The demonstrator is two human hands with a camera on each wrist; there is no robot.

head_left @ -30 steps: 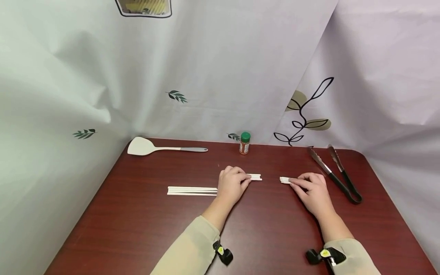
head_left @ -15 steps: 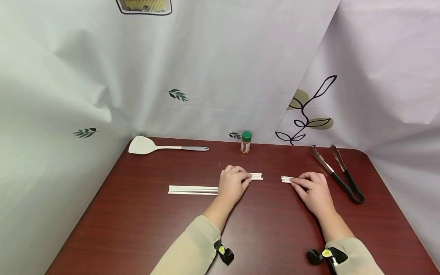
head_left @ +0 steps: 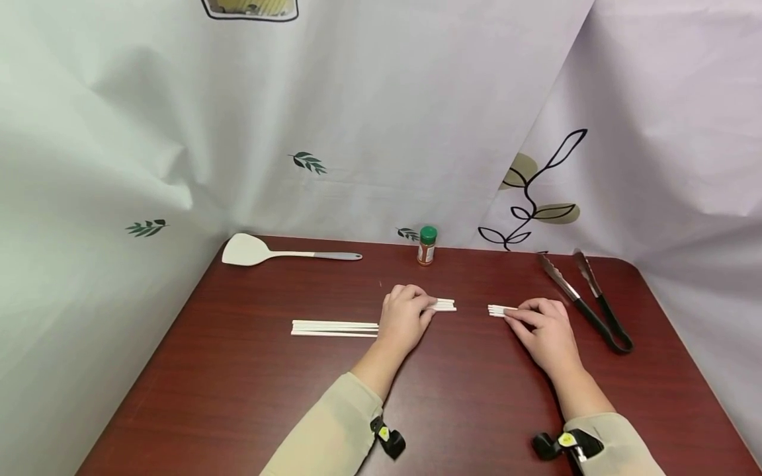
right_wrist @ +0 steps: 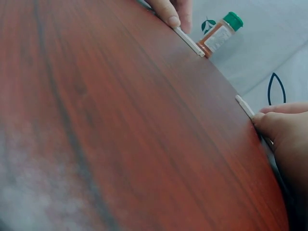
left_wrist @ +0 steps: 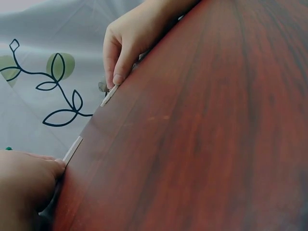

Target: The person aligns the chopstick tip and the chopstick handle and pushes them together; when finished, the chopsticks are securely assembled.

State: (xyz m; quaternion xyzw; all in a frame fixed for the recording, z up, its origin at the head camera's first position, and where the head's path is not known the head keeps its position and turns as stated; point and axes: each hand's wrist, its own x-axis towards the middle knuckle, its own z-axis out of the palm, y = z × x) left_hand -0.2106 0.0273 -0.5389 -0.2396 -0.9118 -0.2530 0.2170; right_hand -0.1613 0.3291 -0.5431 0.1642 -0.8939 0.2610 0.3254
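Thin white sticks (head_left: 445, 305) jut out to the right from my left hand (head_left: 403, 316), whose thumb and fingers pinch them; their other ends are hidden by the hand. My right hand (head_left: 544, 327) pinches a second small bundle of white sticks (head_left: 497, 311), ends pointing left across a gap toward the first bundle. Both bundles are low over the red-brown table (head_left: 464, 410). In the right wrist view the tips of the right-hand sticks (right_wrist: 244, 106) show past the thumb. More long white sticks (head_left: 333, 328) lie side by side left of my left hand, their right ends hidden behind it.
A white spatula (head_left: 247, 251) with a grey handle lies along the back left edge. At the back middle stands a spice bottle (head_left: 426, 246) with a green cap. Black-handled metal tongs (head_left: 595, 311) lie spread at the right, close to my right hand. White cloth surrounds the table.
The head view has shifted slightly. Both hands keep their grip on the sticks and hold almost the same places, with the gap between the bundles about unchanged.
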